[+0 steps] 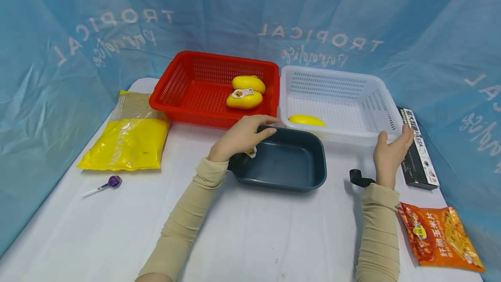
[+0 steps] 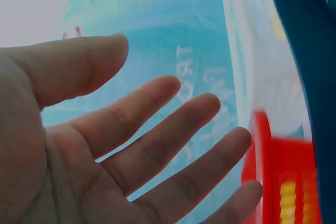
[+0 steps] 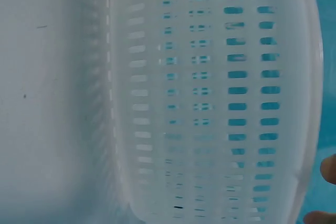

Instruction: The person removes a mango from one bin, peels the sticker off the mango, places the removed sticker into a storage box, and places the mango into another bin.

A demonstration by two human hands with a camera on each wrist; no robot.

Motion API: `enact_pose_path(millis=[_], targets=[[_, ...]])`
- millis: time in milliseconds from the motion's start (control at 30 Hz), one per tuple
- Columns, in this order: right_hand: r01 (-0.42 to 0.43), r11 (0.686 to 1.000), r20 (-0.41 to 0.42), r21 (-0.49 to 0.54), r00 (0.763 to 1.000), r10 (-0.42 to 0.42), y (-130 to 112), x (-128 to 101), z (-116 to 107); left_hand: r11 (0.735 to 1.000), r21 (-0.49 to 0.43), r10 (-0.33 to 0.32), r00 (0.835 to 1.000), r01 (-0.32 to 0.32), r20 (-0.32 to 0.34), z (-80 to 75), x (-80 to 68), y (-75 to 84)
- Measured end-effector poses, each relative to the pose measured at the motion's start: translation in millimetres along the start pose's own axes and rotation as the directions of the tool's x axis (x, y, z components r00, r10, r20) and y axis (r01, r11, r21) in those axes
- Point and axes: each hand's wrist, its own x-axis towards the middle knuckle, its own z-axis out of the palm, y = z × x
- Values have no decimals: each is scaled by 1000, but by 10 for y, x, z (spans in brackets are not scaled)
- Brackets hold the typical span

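My left hand [image 1: 244, 136] hovers over the left rim of a dark blue-grey bin [image 1: 291, 184], fingers spread loosely and holding nothing. In the left wrist view, the fingers [image 2: 157, 153] are extended, with the bin's dark wall at the right. A small printed label [image 1: 252, 152] peeks out beside the left wrist, inside the bin; what it sits on is hidden. My right hand [image 1: 391, 153] is raised at the front right corner of the white basket [image 1: 375, 136], its fingers loosely extended and empty. Two of its fingertips [image 3: 329, 169] show beside the basket rim.
Two yellow mangoes [image 1: 244, 99] lie in the red basket [image 1: 211, 119]; another yellow mango [image 1: 306, 120] is in the white one. A yellow bag [image 1: 133, 142] and lollipop [image 1: 114, 181] lie left. At right are a pasta box [image 1: 419, 156] and orange snack bag [image 1: 440, 236].
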Motion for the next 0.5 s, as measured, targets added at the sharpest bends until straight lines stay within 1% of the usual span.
enact_pose_path(millis=[100, 200, 267, 333, 500], targets=[[5, 1000, 17, -16, 1000, -4, -35, -30, -18, 999, 13, -44, 997, 45, -61, -74, -103, -50], [5, 998, 54, -55, 999, -2, -73, -73, -52, 997, 29, -67, 987, 72, -145, -132, -184, -113], [11, 996, 82, -83, 997, -4, -107, -116, -68, 996, 35, -75, 976, 84, -206, -171, -235, -155], [29, 994, 107, -104, 994, -18, -146, -161, -81, 996, 30, -72, 963, 82, -259, -212, -272, -184], [125, 985, 140, -121, 984, -108, -244, -276, -63, 996, -1, -83, 937, 88, -339, -305, -322, -257]])
